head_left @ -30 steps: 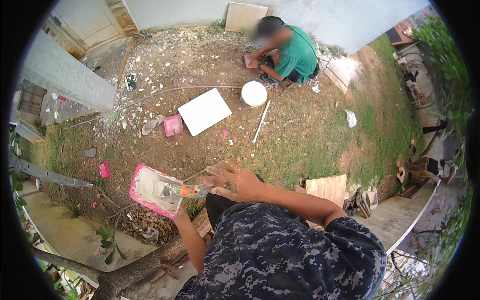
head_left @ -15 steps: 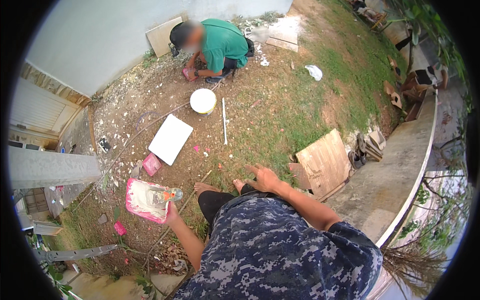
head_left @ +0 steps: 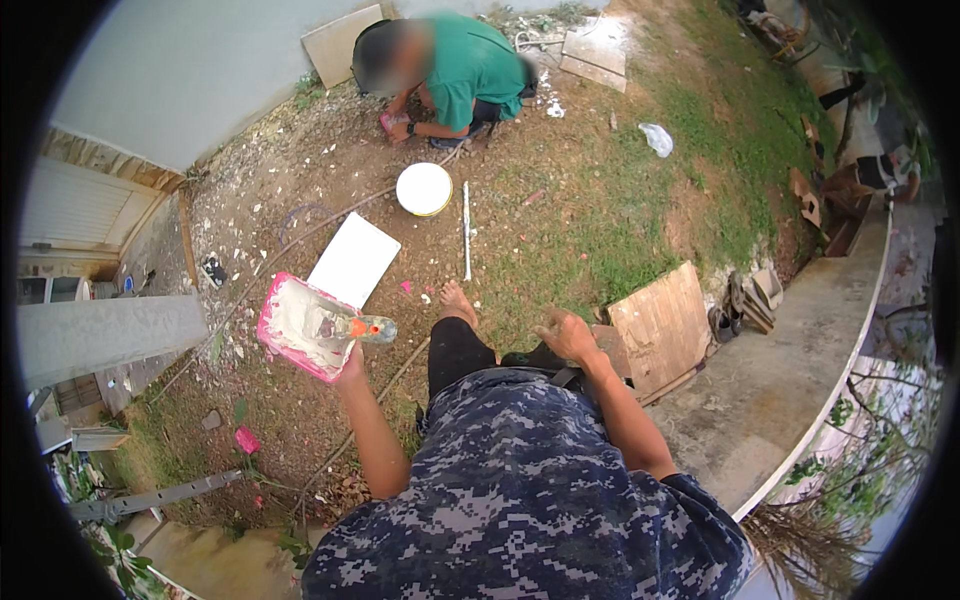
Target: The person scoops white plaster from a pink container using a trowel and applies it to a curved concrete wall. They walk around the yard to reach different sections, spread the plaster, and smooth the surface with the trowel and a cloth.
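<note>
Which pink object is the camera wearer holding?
The rectangular pink plastic tray, in the left hand; one small pink object lies on the ground, another by the co-worker's hands.

Right of the white bucket [head_left: 424, 189], beyond the white strip [head_left: 466, 230], open grass [head_left: 610, 225] leaves passage; a white panel [head_left: 356, 260] obstructs the bucket's near left, a crouching co-worker [head_left: 472, 72] its far side.

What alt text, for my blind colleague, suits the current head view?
A person's left hand grips a pink tray of pale paste, with a tool jutting over its rim; the right hand appears empty. Beyond a white-topped bucket, a co-worker in a green shirt crouches.
</note>
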`<state>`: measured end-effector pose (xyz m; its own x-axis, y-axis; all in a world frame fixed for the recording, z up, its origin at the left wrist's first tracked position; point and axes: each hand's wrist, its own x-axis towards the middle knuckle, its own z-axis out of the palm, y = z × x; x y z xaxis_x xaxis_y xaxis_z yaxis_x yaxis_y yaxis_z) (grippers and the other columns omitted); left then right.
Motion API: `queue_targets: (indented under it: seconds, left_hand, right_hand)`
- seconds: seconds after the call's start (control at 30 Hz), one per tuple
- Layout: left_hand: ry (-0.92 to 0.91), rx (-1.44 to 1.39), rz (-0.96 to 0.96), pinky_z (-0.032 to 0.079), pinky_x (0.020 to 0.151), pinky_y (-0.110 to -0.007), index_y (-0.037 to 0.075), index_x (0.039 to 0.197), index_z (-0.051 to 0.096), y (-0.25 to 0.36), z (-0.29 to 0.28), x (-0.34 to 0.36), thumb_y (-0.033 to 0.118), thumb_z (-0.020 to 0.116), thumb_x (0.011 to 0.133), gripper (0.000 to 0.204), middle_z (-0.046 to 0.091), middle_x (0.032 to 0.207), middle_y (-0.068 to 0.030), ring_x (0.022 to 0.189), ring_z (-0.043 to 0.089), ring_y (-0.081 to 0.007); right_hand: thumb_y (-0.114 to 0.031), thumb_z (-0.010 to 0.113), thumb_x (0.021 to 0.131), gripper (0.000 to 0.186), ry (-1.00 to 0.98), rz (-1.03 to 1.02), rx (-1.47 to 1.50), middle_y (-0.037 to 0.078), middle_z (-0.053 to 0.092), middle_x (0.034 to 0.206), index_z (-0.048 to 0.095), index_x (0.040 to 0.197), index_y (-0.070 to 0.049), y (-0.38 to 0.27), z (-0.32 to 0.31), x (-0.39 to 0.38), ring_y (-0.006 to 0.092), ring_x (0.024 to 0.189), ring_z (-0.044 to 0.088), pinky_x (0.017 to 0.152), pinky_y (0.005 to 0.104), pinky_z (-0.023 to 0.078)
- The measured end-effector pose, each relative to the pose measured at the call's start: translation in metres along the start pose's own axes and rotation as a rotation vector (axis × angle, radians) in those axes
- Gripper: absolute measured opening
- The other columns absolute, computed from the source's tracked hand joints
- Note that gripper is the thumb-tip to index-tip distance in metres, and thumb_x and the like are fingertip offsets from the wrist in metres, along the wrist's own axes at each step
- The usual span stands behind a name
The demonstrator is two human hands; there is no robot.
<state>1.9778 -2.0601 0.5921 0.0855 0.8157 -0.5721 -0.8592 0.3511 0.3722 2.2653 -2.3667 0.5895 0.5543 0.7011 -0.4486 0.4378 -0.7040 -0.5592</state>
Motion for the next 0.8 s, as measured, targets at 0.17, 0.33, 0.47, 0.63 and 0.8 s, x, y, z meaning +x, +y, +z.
queue_targets:
  seconds: [0.17, 0.33, 0.47, 0.63, 0.8]
  left_hand:
    - [0.005, -0.044, 0.075, 0.027, 0.112, -0.061, 0.007, 0.143, 0.041, 0.018, 0.035, 0.051, 0.044, 0.044, 0.098, 0.059, 0.042, 0.148, -0.0141, 0.135, 0.039, -0.0360]
    - [0.056, -0.097, 0.208, 0.026, 0.112, -0.062, 0.008, 0.144, 0.040, 0.065, 0.047, 0.078, 0.046, 0.044, 0.097, 0.060, 0.041, 0.148, -0.0139, 0.135, 0.038, -0.0368]
    - [0.053, -0.118, 0.305, 0.025, 0.112, -0.063, 0.008, 0.145, 0.039, 0.097, 0.052, 0.092, 0.047, 0.043, 0.097, 0.062, 0.041, 0.149, -0.0138, 0.136, 0.037, -0.0375]
    - [-0.030, -0.165, 0.343, 0.024, 0.111, -0.064, 0.009, 0.145, 0.039, 0.111, 0.073, 0.114, 0.049, 0.043, 0.096, 0.064, 0.040, 0.150, -0.0136, 0.137, 0.036, -0.0383]
    - [0.050, -0.138, 0.450, 0.026, 0.112, -0.061, 0.009, 0.145, 0.038, 0.103, 0.113, 0.129, 0.050, 0.043, 0.096, 0.064, 0.039, 0.150, -0.0137, 0.136, 0.038, -0.0378]
  right_hand:
    - [-0.042, 0.068, 0.084, 0.054, -0.121, 0.391, 0.025, 0.023, 0.069, 0.104, 0.062, 0.126, -0.009, 0.066, 0.008, 0.023, 0.0383, 0.100, 0.065, 0.087, 0.0445, 0.051]
    - [-0.037, 0.069, 0.085, 0.051, -0.245, 0.616, 0.057, 0.017, 0.070, 0.097, 0.063, 0.124, -0.005, 0.124, 0.013, 0.068, 0.0277, 0.078, 0.067, 0.062, 0.0372, 0.052]
    - [-0.030, 0.068, 0.088, 0.044, -0.092, 0.587, 0.262, 0.013, 0.071, 0.091, 0.064, 0.121, -0.001, 0.093, 0.007, 0.128, 0.0178, 0.061, 0.066, 0.048, 0.0306, 0.051]
    - [-0.033, 0.069, 0.086, 0.045, -0.094, 0.414, 0.283, 0.014, 0.071, 0.082, 0.066, 0.120, -0.004, 0.008, 0.006, 0.211, 0.0192, 0.067, 0.067, 0.063, 0.0316, 0.052]
    - [-0.034, 0.068, 0.085, 0.043, -0.163, 0.301, 0.180, 0.013, 0.069, 0.072, 0.068, 0.117, -0.006, -0.030, 0.012, 0.266, 0.0213, 0.063, 0.068, 0.063, 0.0341, 0.052]
